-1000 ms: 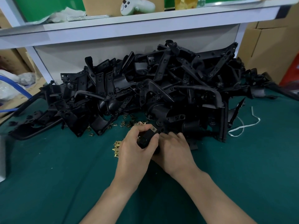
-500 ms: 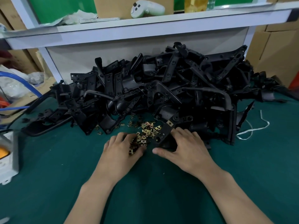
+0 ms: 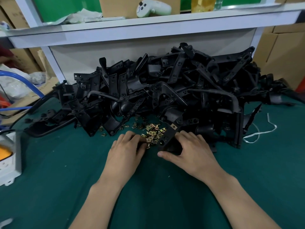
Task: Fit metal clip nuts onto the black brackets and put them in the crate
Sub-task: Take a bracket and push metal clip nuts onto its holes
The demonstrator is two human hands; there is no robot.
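As far as the head view shows, the left hand (image 3: 127,149) and the right hand (image 3: 191,151) are both down on the green counter (image 3: 66,179), right at the near edge of the bracket pile (image 3: 165,90). The pile is a big tangled heap of black brackets, pushed up against the white panel behind it.

The right hand is clamped on one loose bracket (image 3: 168,138) at the pile's near edge, with the thumb on its near side and the fingers wrapped over the far side. The bracket sits tilted, its long arm pointing up and away toward the pile. I see one brass clip nut (image 3: 173,126) fitted on that far tip, and a round hole lower down the arm.

The left hand is palm down, just left of the held bracket, and the hands are apart, not touching. Its fingers are curled, with the tips in the loose clip nuts (image 3: 153,131). I can't tell if it has one pinched or is only resting on them.

The clip nuts are a small brass scatter on the counter against the pile's near edge, between the two hands and trailing left along the pile.

Rest, keyed to the pile:
- A white strap (image 3: 264,129) lies on the counter off its right end.
- A blue hose (image 3: 21,78) and a white box with an orange top (image 3: 8,162) sit beyond its left end.
- A white shelf (image 3: 148,25) above it carries a white controller (image 3: 153,8).
- Cardboard boxes (image 3: 280,52) stand behind its right end.
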